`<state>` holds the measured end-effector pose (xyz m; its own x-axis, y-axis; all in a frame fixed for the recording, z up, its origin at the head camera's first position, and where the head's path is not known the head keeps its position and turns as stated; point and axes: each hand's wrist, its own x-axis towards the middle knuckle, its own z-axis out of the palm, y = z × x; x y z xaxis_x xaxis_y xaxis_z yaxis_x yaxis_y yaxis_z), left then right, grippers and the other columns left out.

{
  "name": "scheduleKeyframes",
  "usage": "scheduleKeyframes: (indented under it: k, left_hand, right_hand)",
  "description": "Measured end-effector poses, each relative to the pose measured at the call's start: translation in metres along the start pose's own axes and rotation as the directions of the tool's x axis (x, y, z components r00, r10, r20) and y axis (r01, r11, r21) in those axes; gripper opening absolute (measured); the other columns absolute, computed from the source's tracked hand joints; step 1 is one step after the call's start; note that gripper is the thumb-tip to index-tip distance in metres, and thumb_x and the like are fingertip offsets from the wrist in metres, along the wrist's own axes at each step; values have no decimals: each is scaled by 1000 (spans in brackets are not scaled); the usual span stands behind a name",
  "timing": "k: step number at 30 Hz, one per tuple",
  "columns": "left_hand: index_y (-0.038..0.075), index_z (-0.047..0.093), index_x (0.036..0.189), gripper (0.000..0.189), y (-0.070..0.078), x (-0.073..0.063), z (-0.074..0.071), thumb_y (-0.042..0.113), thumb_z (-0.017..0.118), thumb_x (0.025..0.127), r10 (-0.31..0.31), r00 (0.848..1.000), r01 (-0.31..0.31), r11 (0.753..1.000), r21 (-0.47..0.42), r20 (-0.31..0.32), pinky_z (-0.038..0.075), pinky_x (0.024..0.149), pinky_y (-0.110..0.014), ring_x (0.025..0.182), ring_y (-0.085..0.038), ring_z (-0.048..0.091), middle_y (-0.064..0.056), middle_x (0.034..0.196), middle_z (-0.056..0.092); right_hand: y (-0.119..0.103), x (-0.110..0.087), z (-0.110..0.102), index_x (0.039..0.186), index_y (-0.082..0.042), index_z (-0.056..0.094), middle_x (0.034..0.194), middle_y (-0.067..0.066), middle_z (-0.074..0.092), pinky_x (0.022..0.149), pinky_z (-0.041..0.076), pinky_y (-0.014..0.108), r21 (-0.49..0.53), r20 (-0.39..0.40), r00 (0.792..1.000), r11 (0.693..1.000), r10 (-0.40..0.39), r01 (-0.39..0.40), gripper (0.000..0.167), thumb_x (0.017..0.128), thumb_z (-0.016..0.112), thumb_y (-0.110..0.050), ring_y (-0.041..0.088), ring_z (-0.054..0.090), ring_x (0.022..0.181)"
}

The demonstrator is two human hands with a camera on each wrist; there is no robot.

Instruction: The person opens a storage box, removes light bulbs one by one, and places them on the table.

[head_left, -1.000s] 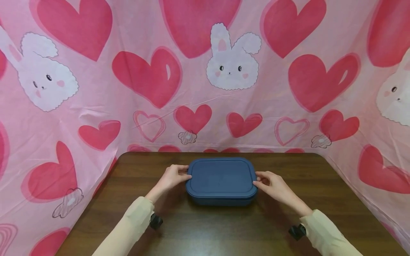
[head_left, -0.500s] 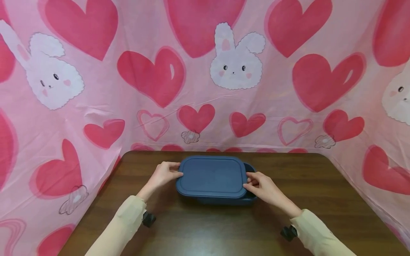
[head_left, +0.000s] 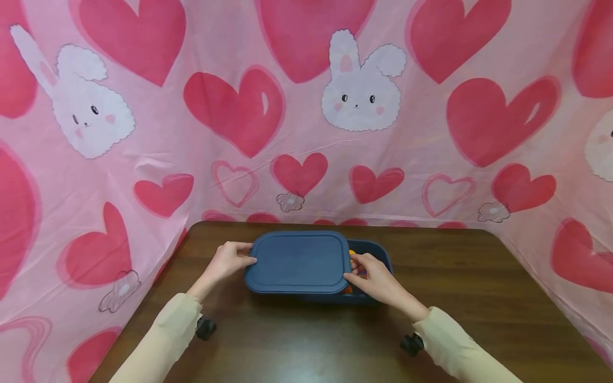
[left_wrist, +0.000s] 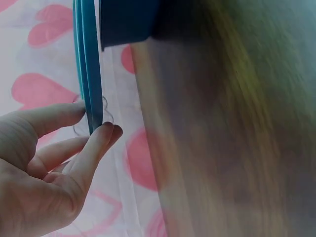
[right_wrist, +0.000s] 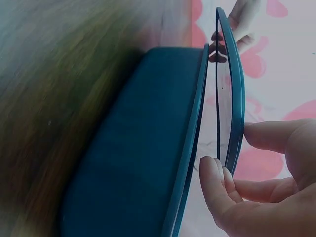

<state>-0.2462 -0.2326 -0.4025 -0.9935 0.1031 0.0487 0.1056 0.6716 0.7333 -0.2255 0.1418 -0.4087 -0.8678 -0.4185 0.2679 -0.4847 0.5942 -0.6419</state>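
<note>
A dark blue rounded lid [head_left: 298,262] is held level between both hands, raised off its box and shifted left of it. My left hand [head_left: 227,263] pinches the lid's left edge, thumb on top and fingers beneath. At the opposite edge my right hand [head_left: 375,276] pinches it the same way. The blue box [right_wrist: 138,143] stands on the table, its right part uncovered. Orange and purple contents [head_left: 348,290] show inside, too small and hidden to identify. In the right wrist view a gap separates the lid from the box rim.
The box rests near the far edge of a brown wooden table [head_left: 306,340]. A pink cloth [head_left: 306,122] with hearts and rabbits hangs behind the table and along both sides. A small black device [head_left: 206,329] sits at the left wrist, another at the right.
The lid has come off the box and moved left with both hands gripping it. The box's right side and some coloured contents have come into view.
</note>
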Motion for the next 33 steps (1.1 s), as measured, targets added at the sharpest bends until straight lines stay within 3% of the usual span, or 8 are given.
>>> scheduleKeyframes:
  k: [3, 8, 12, 18, 24, 33]
  left_hand:
    - [-10, 62, 126, 46, -5, -3, -6, 13, 73, 88, -9, 1000, 9, 1000, 13, -12, 60, 88, -44, 103, -34, 73, -28, 120, 68]
    - [-11, 61, 127, 46, -11, -7, -16, 11, 72, 88, -21, 999, 22, 999, 28, -30, 60, 88, -45, 104, -37, 72, -31, 123, 65]
    - [-12, 60, 128, 46, -16, -11, -25, 10, 71, 89, -23, 999, 25, 998, 51, -45, 59, 89, -46, 104, -39, 72, -32, 123, 65]
    - [-14, 59, 128, 47, -21, -18, -38, 9, 70, 88, -26, 998, 32, 995, 94, -65, 59, 88, -48, 103, -41, 71, -34, 119, 66]
    - [-15, 58, 128, 47, -27, -25, -53, 9, 69, 88, -47, 997, 56, 990, 133, -66, 59, 87, -48, 105, -42, 70, -35, 120, 65]
    - [-20, 57, 124, 47, -36, -32, -75, 5, 69, 87, -13, 995, 31, 982, 188, -96, 59, 88, -50, 106, -48, 67, -38, 116, 64]
  right_hand:
    - [-6, 4, 7, 117, 6, 63, 96, 9, 61, 71, 56, 18, 11, 28, 999, 1000, 19, -19, 39, 89, 74, -20, 14, 61, 86]
    - [-13, 12, 17, 119, 7, 61, 95, 8, 62, 73, 57, 23, 43, 49, 999, 999, 3, -5, 40, 91, 71, -20, 14, 59, 86]
    - [-20, 17, 25, 128, 13, 55, 96, 11, 63, 77, 59, 27, 65, 53, 999, 998, -10, 6, 50, 91, 71, -17, 14, 61, 84]
    - [-35, 23, 38, 135, 13, 50, 97, 10, 57, 79, 57, 22, 92, 80, 996, 995, 42, -49, 57, 91, 70, -17, 13, 55, 85]
    - [-49, 31, 51, 136, 10, 50, 99, 9, 56, 85, 59, 28, 110, 84, 994, 991, 71, -80, 56, 92, 70, -17, 12, 57, 88]
    - [-67, 40, 67, 137, 11, 48, 104, 13, 55, 82, 60, 26, 151, 95, 994, 987, 45, -59, 57, 92, 69, -17, 15, 59, 90]
